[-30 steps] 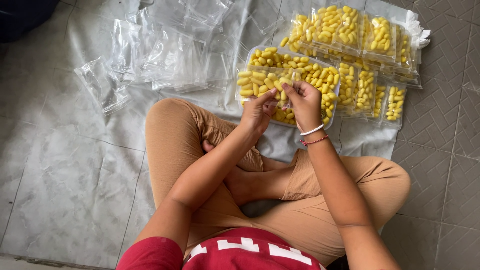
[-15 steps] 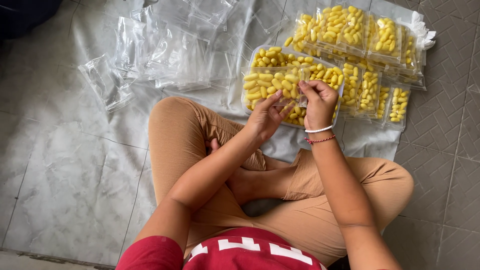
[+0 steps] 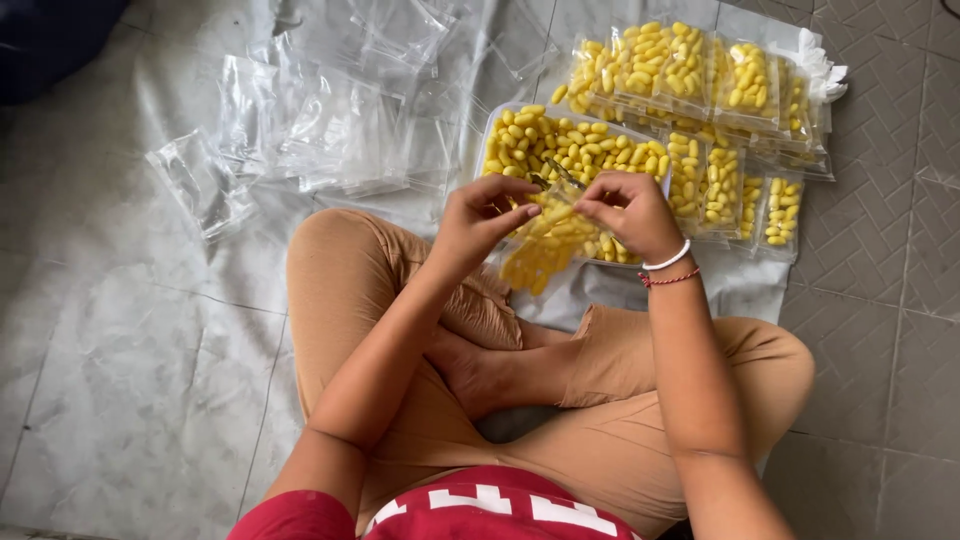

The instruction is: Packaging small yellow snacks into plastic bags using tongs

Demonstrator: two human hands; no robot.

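From the head view, you sit cross-legged on the floor (image 3: 120,380) with both hands raised over a tray (image 3: 492,135) heaped with loose yellow pieces (image 3: 570,150). Your left hand (image 3: 487,215) and right hand (image 3: 625,205) each pinch the top edge of one small clear bag (image 3: 545,245); both grips are closed narrowly on its mouth, and the bag hangs between them, just above the tray's near edge, already holding yellow pieces. Whether its mouth is sealed, you cannot tell.

Beyond and to the right of the tray, a good many filled bags (image 3: 720,90) lie in overlapping rows, so a fair share looks packed. To the left, a spread of empty bags (image 3: 320,120) waits on a plastic sheet (image 3: 740,290), and the tray is still well stocked, so much appears left.
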